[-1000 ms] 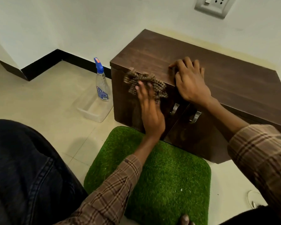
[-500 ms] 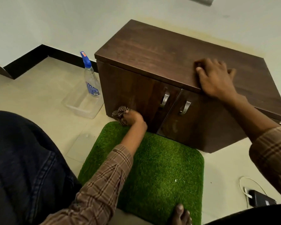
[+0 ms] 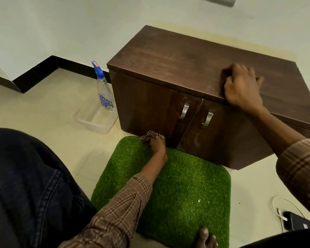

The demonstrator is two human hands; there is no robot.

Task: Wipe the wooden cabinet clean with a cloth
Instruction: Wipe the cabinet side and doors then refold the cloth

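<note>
A low dark wooden cabinet (image 3: 177,61) with two doors and metal handles stands against the white wall. My left hand (image 3: 157,145) presses a brown checked cloth (image 3: 149,136) against the bottom edge of the left door, just above the grass mat. My right hand (image 3: 242,86) rests on the cabinet's top near its front edge, above the right door, fingers curled, holding nothing.
A spray bottle (image 3: 104,90) with a blue nozzle stands in a clear plastic tub (image 3: 95,120) left of the cabinet. A green artificial-grass mat (image 3: 183,185) lies in front. A phone with a white cable (image 3: 297,223) lies on the floor at the right. My knee fills the lower left.
My left hand has wiped the cloth from the top front edge down the left door to its bottom. My right hand has slid right along the top.
</note>
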